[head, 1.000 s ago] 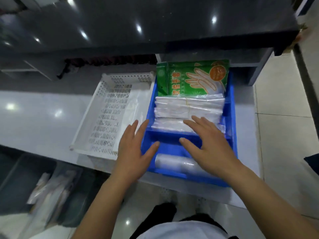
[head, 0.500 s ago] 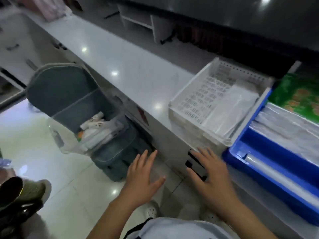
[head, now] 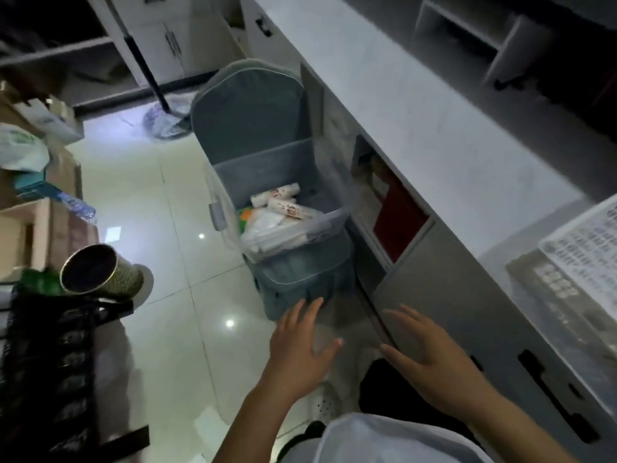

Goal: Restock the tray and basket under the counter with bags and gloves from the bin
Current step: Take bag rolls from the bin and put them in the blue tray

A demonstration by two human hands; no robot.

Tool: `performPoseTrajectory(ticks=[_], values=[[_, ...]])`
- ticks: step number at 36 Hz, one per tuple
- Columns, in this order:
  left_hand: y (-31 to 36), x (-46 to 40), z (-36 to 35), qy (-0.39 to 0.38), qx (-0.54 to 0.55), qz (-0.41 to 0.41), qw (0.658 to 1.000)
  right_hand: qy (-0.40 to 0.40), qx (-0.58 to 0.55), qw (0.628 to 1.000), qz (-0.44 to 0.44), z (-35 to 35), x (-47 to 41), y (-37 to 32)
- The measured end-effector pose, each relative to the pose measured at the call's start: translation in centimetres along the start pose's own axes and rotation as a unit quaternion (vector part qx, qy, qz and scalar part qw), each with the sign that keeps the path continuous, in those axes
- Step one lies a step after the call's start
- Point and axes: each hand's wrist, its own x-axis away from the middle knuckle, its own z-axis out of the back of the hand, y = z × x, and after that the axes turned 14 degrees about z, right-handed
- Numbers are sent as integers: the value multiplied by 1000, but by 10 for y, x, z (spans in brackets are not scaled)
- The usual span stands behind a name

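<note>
A clear plastic bin (head: 329, 220) sits on a grey padded chair (head: 253, 115) beside the counter, holding several white packets and folded bags (head: 278, 208). My left hand (head: 298, 342) hovers open, fingers spread, just below the chair's front edge. My right hand (head: 430, 359) is open too, near the edge of a grey cabinet door (head: 444, 295). Both hands hold nothing. Only a corner of the white perforated basket (head: 584, 238) shows on the counter at the far right. The blue tray is out of view.
The white counter (head: 434, 121) runs along the right, with cabinet doors and an open cubby (head: 377, 182) below it. A mop (head: 160, 95) leans at the back. Cardboard boxes (head: 40, 208), a metal cylinder (head: 100, 274) and a black crate (head: 50, 362) crowd the left; glossy tiled floor lies between.
My view has swung left from the blue tray and white basket toward the chair and bin. Both hands left the tray, dropped below the counter edge and stayed empty.
</note>
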Motion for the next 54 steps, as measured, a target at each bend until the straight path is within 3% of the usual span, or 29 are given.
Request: performPoseTrajectory(ticks=[7, 16, 24, 29, 34, 38, 42, 46, 54], values=[[-13, -51, 22, -38, 21, 50, 998, -60, 1, 998, 8, 0, -90, -4], [-13, -156, 114, -14, 7, 140, 990, -60, -57, 995, 53, 19, -269, -9], [5, -252, 173, -6, 25, 148, 989, -138, -94, 985, 39, 26, -395, -8], [-9, -321, 170, -28, 29, 183, 982, -190, -94, 977, -8, 20, -447, 0], [-39, -403, 144, -83, 8, 229, 970, -174, -81, 981, -26, 2, -478, 17], [-59, -470, 121, -104, -43, 247, 963, -174, -77, 978, -90, -26, -504, 40], [-75, -531, 103, -111, -121, 228, 960, -171, -74, 973, -136, -61, -530, 65], [-94, -571, 93, -71, -171, 177, 967, -159, -31, 977, -139, -97, -565, 93], [-114, -609, 79, -33, -118, 130, 984, -175, 146, 965, -127, -151, -647, 128]])
